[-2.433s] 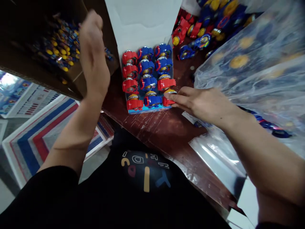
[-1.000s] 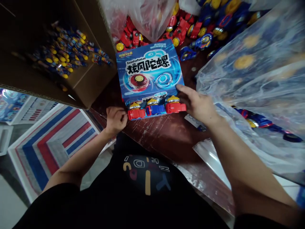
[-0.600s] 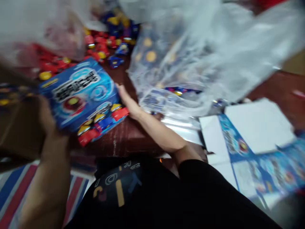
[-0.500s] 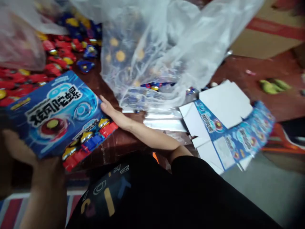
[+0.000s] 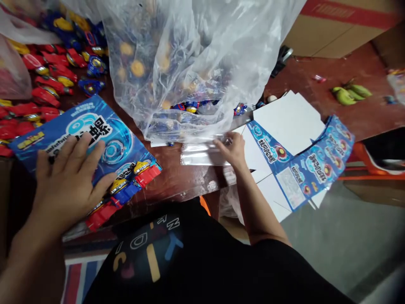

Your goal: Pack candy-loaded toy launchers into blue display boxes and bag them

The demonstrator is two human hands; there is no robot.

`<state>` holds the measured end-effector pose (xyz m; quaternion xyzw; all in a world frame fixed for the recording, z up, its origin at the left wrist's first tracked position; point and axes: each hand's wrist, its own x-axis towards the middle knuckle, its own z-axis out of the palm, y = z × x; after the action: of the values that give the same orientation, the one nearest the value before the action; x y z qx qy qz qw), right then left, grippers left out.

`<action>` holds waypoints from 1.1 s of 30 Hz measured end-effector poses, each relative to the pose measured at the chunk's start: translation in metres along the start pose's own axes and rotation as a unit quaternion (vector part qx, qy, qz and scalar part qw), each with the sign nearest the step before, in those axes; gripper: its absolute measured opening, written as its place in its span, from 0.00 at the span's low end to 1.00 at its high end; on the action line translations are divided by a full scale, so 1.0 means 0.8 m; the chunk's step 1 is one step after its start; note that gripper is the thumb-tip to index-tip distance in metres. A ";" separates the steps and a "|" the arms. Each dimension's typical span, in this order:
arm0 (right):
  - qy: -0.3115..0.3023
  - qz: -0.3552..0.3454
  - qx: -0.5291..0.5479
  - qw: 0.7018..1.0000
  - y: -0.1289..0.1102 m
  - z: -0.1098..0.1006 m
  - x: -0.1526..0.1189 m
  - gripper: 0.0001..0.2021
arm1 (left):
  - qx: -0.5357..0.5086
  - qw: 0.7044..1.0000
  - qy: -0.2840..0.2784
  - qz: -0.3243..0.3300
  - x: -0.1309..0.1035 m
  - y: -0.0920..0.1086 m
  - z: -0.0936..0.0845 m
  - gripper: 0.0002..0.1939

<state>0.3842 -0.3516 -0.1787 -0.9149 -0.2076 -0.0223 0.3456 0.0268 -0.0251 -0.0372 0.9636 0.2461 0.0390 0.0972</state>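
Note:
My left hand (image 5: 68, 181) lies spread and flat on a blue printed spinning-top box (image 5: 122, 137), which rests at the table's left side. Along its near edge sit red and blue toy launchers (image 5: 126, 192) with yellow-and-silver tops; how they are held in the box is partly hidden. At the middle, my right hand (image 5: 234, 148) is over the right end of a stack of clear plastic bags (image 5: 199, 155). Its thumb and fingers look apart, with the fingertips at the film. Right of this hand lie flat, unfolded box blanks (image 5: 287, 124), white and blue.
A big translucent bag (image 5: 196, 50) of toys stands at the back. Loose red launchers (image 5: 47, 90) and blue ones (image 5: 91, 85) are piled at left. Green bananas (image 5: 351, 93) lie far right, near a cardboard carton (image 5: 332, 36). An orange-and-black shoe (image 5: 384, 154) shows at right.
My right hand has let go of the box's right side and moved right to the plastic bags. My left hand has shifted from the box's near left edge onto its top. The view has shifted.

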 end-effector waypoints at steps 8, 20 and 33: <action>-0.110 -0.130 0.002 0.985 0.004 0.034 -0.014 0.19 | -0.050 0.997 0.061 0.025 0.004 -0.014 0.019 0.39; -0.158 -0.254 0.131 0.945 -0.122 -0.032 0.095 0.21 | -0.241 0.959 0.038 0.145 0.104 0.052 -0.046 0.27; -0.241 -0.290 0.214 0.901 -0.192 -0.040 0.127 0.33 | -0.182 0.969 0.009 0.165 0.248 0.197 0.021 0.27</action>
<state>0.4196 -0.2312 -0.0400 -0.6956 -0.5401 0.1447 0.4512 0.2766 -0.0678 -0.0158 0.9566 0.0738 0.1072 0.2606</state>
